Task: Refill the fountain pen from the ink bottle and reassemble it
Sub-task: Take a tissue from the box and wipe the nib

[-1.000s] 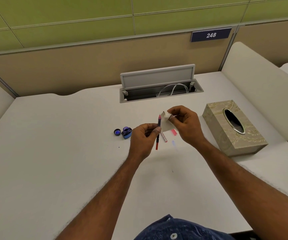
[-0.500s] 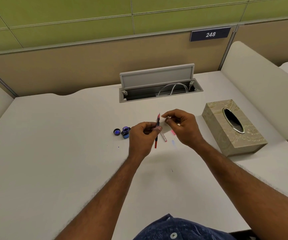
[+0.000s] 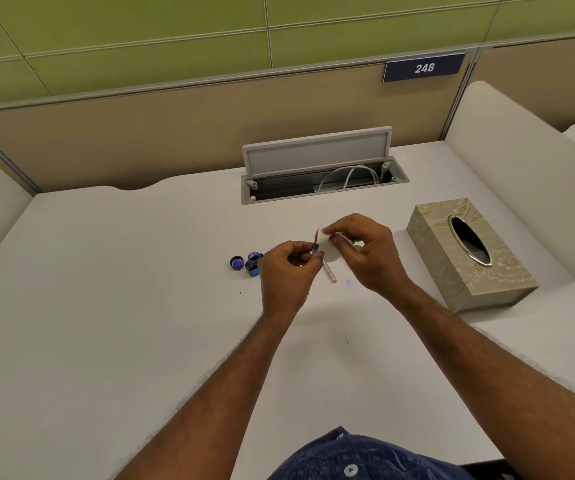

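While my left hand (image 3: 287,270) pinches the pen section (image 3: 315,241) upright, my right hand (image 3: 365,251) closes a white tissue (image 3: 325,241) against its tip. Open ink bottle (image 3: 253,263): just left of my left hand, cap (image 3: 236,262) beside it. Tissue box (image 3: 466,251): right of both hands.

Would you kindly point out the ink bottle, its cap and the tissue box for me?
ink bottle (image 3: 253,263): head view, on the open mouth and shoulder.
cap (image 3: 236,262): head view, on its blue inside, facing up.
tissue box (image 3: 466,258): head view, on the top face beside the oval opening.
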`<action>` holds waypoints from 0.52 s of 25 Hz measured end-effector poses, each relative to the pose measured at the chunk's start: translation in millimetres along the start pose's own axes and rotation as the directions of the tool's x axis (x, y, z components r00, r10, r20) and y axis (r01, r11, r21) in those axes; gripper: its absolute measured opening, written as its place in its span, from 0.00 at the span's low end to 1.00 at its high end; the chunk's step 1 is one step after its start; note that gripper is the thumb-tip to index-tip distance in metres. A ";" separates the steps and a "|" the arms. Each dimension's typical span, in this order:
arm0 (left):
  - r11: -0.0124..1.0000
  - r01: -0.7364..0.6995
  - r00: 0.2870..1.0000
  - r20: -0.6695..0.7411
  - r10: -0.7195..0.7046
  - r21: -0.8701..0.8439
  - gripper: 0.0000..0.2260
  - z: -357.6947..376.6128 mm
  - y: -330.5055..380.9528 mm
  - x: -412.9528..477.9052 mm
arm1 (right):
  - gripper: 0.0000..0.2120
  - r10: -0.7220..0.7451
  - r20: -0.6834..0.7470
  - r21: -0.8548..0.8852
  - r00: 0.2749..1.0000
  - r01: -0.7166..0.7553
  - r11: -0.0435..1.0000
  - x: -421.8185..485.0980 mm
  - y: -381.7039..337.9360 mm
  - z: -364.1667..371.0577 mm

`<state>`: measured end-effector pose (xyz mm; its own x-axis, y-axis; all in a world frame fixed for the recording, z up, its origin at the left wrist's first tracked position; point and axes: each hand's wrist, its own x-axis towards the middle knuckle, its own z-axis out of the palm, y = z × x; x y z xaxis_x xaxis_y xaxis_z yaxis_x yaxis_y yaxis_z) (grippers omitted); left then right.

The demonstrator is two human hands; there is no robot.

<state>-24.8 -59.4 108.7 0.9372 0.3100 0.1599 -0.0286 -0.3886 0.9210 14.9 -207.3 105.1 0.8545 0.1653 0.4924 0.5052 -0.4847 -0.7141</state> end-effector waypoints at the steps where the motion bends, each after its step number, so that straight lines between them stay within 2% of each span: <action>1: 1.000 0.001 1.000 -0.009 -0.001 0.003 0.11 0.5 0.3 -0.2 | 0.08 -0.002 0.000 -0.005 1.000 0.002 1.000 -0.1 0.1 0.5; 9: 0.999 0.042 0.999 -0.028 -0.042 -0.009 0.12 0.9 0.4 0.2 | 0.08 -0.037 0.002 -0.056 0.999 0.037 0.998 0.5 -1.2 2.6; 13: 0.996 0.080 0.996 -0.025 -0.080 -0.031 0.13 0.9 1.6 -1.4 | 0.10 -0.063 0.002 -0.152 0.998 0.063 0.986 0.6 -0.7 3.5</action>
<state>-25.9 -61.3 109.7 0.9275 0.3617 0.0942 0.0354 -0.3358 0.9413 15.4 -203.9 104.2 0.8211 0.1975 0.5355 0.5338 -0.5980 -0.5979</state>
